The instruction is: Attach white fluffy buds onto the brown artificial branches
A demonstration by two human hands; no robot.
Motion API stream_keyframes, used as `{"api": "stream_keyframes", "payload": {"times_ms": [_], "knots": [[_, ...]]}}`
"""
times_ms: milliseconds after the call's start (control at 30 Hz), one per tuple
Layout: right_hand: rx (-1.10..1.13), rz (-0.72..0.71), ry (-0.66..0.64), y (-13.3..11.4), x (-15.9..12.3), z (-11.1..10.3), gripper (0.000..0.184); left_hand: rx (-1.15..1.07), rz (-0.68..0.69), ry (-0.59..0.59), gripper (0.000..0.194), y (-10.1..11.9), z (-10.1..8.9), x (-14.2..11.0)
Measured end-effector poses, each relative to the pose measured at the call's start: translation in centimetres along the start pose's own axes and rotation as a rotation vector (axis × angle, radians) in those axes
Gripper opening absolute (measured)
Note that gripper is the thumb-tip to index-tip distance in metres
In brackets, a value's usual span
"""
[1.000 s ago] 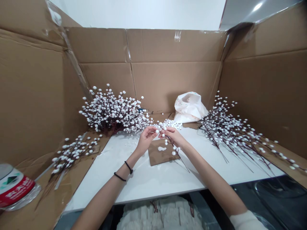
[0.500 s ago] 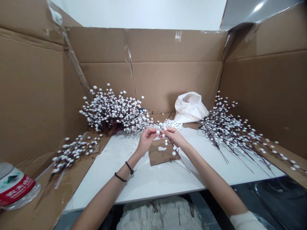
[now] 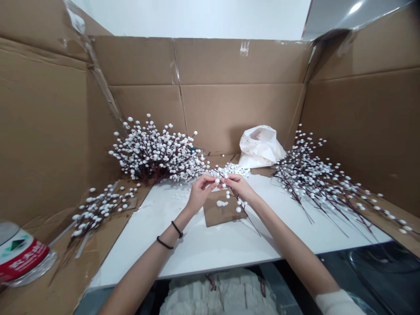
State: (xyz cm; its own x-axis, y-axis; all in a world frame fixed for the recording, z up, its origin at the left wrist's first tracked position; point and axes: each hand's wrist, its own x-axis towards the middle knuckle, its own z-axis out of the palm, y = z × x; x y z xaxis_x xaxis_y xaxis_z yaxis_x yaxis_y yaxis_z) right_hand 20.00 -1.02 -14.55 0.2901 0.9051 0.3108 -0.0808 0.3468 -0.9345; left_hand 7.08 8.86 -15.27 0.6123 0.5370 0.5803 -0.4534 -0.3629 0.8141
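Artificial willow sprig [image 3: 243,211], white foam buds

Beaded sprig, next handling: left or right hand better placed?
Right, probably. The right hand holds the white-beaded sprig along its stem, with the lower stem free beyond it over the cardboard piece. The left hand reaches the sprig only with its fingertips, nearer the beaded end.

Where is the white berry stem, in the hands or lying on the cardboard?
Held: the left hand and right hand pinch the berry stem above the cardboard piece.
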Motion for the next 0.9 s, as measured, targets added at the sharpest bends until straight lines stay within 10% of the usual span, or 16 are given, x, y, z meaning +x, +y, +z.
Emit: {"api": "stream_keyframes", "payload": {"times_ms": [900], "knots": [[-0.09, -0.051, -0.044, 0.35, 0.07, -0.67, 0.024, 0.041, 0.016, 0.026, 0.018, 0.26, 0.61, -0.45]]}}
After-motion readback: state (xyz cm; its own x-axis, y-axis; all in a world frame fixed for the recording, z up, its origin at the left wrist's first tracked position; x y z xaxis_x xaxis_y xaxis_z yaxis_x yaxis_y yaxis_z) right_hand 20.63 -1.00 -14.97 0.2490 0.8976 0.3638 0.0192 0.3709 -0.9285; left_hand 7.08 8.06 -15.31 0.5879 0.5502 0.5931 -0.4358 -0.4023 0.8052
